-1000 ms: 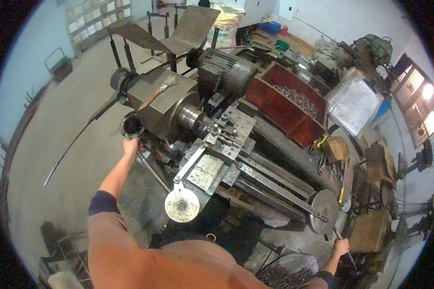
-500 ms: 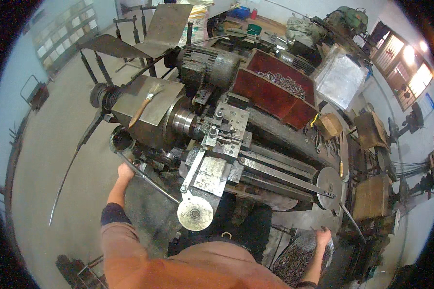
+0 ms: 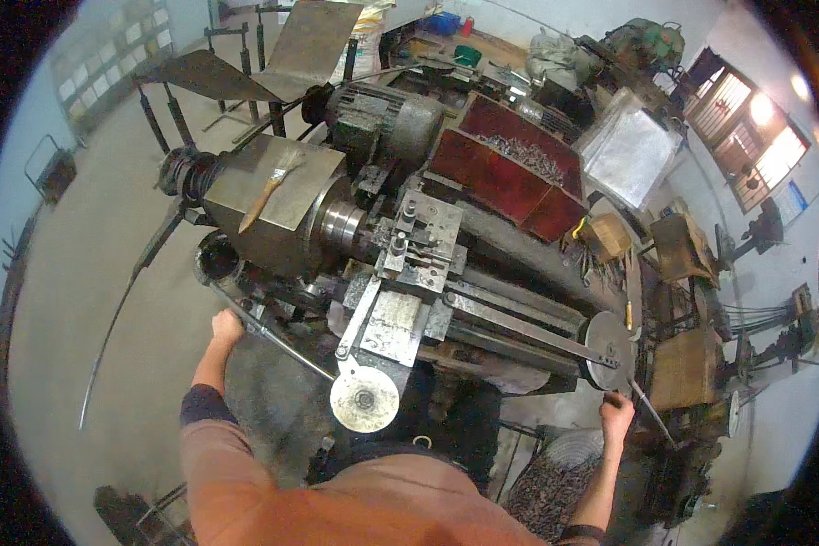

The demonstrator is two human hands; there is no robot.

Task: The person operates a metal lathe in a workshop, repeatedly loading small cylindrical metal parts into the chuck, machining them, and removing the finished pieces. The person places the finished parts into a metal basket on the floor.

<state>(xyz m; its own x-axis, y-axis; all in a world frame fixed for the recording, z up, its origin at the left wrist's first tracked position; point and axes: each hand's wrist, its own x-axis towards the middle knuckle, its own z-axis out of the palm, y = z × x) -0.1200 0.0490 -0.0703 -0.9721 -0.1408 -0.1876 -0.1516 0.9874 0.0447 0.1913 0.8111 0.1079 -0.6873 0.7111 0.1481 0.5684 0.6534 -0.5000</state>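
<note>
My left hand (image 3: 228, 325) is closed at the long metal lever (image 3: 278, 338) on the front of a lathe-like machine; its fingertips are partly hidden. On the right, my right hand (image 3: 617, 412) is closed just below the round metal disc (image 3: 609, 350), fingers pointing up at its lower rim. What those fingers hold is too small to make out. A flat bar (image 3: 528, 329) runs from the disc to the tool block (image 3: 425, 238). Between my arms sits a pale round plate (image 3: 364, 399), joined to the slide. The bright steel spindle collar (image 3: 343, 226) faces the tool block.
A wooden-handled brush (image 3: 266, 198) lies on the headstock. Behind it are a motor (image 3: 382, 123) and a red tray (image 3: 510, 187) of small metal parts. A basket (image 3: 555, 482) of dark small parts stands below my right hand. A rod (image 3: 651, 409) slants beside the disc.
My right hand has risen from above the basket to the disc's lower rim. My left hand stays at the lever. The whole view has shifted slightly.
</note>
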